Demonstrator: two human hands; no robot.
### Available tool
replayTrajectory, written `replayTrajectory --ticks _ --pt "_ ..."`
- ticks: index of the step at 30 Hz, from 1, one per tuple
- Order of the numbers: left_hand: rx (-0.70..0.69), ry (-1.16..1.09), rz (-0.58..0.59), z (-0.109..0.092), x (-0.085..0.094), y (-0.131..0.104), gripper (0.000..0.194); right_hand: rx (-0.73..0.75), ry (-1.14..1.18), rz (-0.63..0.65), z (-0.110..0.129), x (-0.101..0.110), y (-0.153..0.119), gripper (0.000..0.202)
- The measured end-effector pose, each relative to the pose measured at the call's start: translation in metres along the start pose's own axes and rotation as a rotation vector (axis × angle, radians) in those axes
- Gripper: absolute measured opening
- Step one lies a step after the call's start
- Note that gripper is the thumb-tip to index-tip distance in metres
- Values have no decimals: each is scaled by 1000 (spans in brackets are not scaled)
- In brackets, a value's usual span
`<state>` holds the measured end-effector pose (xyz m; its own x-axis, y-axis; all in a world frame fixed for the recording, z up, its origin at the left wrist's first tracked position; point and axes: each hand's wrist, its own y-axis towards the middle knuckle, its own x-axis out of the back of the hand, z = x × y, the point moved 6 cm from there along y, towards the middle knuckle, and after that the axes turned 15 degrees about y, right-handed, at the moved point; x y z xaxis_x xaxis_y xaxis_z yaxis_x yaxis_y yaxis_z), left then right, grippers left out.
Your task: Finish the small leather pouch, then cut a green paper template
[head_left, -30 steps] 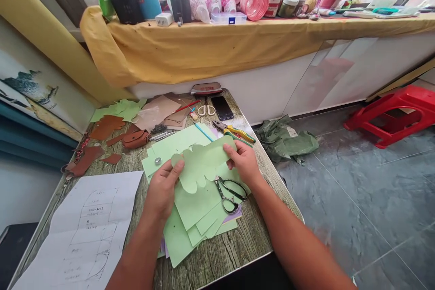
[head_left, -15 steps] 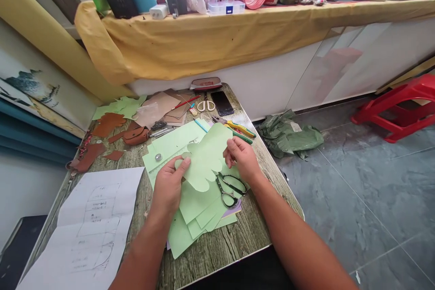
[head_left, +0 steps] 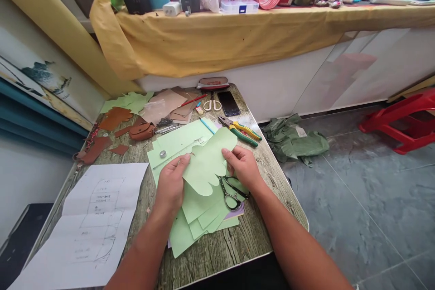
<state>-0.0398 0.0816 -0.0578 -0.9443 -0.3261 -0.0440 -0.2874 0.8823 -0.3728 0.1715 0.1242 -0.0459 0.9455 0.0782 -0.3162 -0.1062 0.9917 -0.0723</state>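
A light green paper cutout (head_left: 205, 161) with a wavy, lobed edge is held up between both hands over the table. My left hand (head_left: 171, 181) pinches its left side between thumb and fingers. At its right edge, my right hand (head_left: 243, 165) grips it, thumb on top and fingers behind. Beneath lies a stack of green paper sheets (head_left: 193, 213). Black-handled scissors (head_left: 233, 201) rest on the stack by my right hand, their blades hidden under the cutout. A small round metal piece (head_left: 163, 153) sits on the sheets to the left, near a clear ruler.
Pliers (head_left: 239, 130), a phone (head_left: 229, 103), white-handled scissors (head_left: 212, 105) and a brown leather pouch (head_left: 142, 131) lie farther back. Left is a white sheet with a drawing (head_left: 91, 222). A cloth-covered ledge (head_left: 217, 45) holds jars and craft items. A red stool (head_left: 401, 122) stands right.
My right hand, earlier raised beside the cutout with fingers curled, now holds its right edge. The cutout has lowered slightly. The camera view has shifted a little to the left.
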Motion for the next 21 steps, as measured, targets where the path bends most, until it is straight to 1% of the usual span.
replayTrajectory --ticks 4,7,12,16,17,19,21 --pt "-9 -20 -17 -1 1 0 47 -15 7 -7 -3 1 0 57" --pt "-26 -38 13 -4 -2 -1 46 -13 12 -19 -4 2 0 58" --pt "-17 -45 117 -7 -7 -5 47 14 24 -32 -3 3 2 57" --pt "7 35 281 -6 -17 -11 51 45 31 -52 -4 6 4 57" --pt "13 56 305 -5 -18 -12 52 51 31 -54 -4 7 4 57" --pt "14 84 285 -5 -17 -11 52 61 24 -52 -2 6 4 55" --pt "-4 108 202 -7 -10 -9 50 72 11 -57 0 6 3 51"
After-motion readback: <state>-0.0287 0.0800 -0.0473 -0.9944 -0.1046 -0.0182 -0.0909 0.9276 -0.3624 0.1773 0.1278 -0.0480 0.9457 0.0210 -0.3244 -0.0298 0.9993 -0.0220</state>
